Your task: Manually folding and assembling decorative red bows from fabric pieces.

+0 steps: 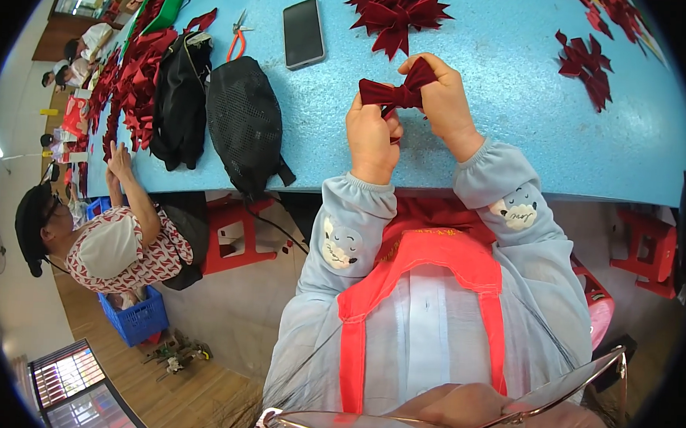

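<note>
Between my two hands is a dark red velvet bow (398, 94), held just above the near edge of the blue table (323, 148). My left hand (372, 139) has its fingers closed on the bow's left loop and lower part. With thumb and fingers, my right hand (444, 104) pinches the right loop. Part of the bow's underside is hidden behind my fingers. Beyond my hands lies a heap of matching red bows (397, 16). Another small group of red bows (585, 68) rests farther right on the table.
Left of my hands lie a black mesh pouch (243, 125), a black bag (181, 92), a phone (303, 33) and red-handled pliers (237, 41). Many red bows (138, 90) line the table's left side, where a co-worker (120, 242) sits. Red stools (235, 236) stand below.
</note>
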Available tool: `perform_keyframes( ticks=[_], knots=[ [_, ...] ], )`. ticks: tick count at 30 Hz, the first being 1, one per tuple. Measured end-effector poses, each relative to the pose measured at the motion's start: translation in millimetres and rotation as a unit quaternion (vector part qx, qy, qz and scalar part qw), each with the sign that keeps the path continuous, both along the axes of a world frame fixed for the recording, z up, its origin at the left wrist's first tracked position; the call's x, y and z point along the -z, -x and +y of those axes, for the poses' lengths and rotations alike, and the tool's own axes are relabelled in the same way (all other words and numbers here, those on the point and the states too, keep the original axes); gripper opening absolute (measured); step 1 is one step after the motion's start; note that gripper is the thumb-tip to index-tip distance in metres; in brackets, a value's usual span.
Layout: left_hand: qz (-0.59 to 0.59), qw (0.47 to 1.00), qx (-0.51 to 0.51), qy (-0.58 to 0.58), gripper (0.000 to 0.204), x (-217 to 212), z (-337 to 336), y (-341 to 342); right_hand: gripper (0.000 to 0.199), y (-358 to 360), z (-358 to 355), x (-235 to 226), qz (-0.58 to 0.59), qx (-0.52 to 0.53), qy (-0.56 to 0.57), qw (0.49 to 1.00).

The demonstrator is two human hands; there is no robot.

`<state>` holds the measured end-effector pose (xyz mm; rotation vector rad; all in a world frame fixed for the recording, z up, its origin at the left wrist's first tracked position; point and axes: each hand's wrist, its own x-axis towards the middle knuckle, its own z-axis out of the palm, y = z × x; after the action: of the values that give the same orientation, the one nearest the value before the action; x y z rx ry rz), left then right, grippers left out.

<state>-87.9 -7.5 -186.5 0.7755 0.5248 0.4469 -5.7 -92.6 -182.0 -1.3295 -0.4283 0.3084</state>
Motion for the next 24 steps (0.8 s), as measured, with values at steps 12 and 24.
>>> perform_keyframes(
  ticks=[12,24],
  knots=[
    [-0.055,0.972,0.218,-0.063,0.038,-6.6,37.3,35.9,0.022,-20.9,-7.2,4.9,0.147,-0.087,0.035,0.985],
    [0.019,0.992,0.09,-0.089,0.012,-4.7,29.3,22.3,0.034,-11.7,-12.1,-11.4,-0.038,-0.222,0.065,0.972]
  ],
)
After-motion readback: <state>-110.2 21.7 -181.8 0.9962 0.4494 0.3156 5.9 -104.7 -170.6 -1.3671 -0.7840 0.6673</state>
